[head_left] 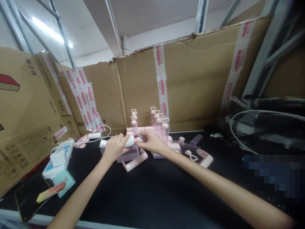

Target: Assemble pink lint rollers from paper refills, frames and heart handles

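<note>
My left hand (115, 147) is wrapped round a white cylinder (130, 141), which lies sideways and sticks out at both ends of the grip. Close beside it, my right hand (151, 143) pinches a thin metal tool (144, 138), its slim end pointing left above the cylinder; its exact kind is unclear. Below the hands are a lilac block (128, 156) and a curved pale pink shell (135, 163). Behind them stand several pink tubes (165, 132) topped with heart-shaped loops, with more pink cylinders lying among them, partly hidden.
Right of the hands lie another pink shell (206, 158), a heart-loop cap (191, 155) and a purple tube (196, 140). A white power strip (68, 154) with a plug, a teal card (64, 183) and a dark phone-like slab (32, 197) lie left. Cardboard walls (195, 86) enclose the black table.
</note>
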`<state>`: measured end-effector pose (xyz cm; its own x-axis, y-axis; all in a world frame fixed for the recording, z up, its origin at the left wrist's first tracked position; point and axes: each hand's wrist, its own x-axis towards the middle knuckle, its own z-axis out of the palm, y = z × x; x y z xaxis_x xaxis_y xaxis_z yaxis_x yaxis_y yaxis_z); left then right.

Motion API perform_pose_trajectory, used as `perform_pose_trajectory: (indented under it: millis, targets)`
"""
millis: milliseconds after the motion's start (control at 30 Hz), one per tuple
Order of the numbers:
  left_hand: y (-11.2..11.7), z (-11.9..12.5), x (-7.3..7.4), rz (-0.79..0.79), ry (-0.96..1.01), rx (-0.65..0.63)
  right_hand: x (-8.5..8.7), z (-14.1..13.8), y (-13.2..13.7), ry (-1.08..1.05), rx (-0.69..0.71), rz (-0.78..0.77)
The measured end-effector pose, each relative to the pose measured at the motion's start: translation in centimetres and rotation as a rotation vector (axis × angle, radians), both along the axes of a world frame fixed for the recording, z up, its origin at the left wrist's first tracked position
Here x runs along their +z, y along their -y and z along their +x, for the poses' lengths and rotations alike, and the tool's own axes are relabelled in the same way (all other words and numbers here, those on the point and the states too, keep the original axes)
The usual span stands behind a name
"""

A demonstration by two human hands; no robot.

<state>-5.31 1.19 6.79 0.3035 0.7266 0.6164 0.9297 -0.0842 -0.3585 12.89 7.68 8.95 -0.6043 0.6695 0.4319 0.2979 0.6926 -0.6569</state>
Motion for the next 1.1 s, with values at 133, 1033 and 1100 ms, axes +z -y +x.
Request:
perform_pose_trajectory:
  millis: [133, 1033, 1100]
  targets:
    - [-0.3, -0.8, -0.8, -0.033, 0.032, -0.005, -0.6, -1.2, -0.7, 0.012, -0.012, -0.002]
    - [-1.7, 0.1, -1.9, -0.148, 1.361, -0.571, 3.9, -5.3, -0.5, -0.295, 0.236, -0.026]
    - [-1.7, 0.0, -1.8, -0.136, 1.378, -0.585, 3.4, -5.2, -0.6, -0.262, 0.211, -0.031]
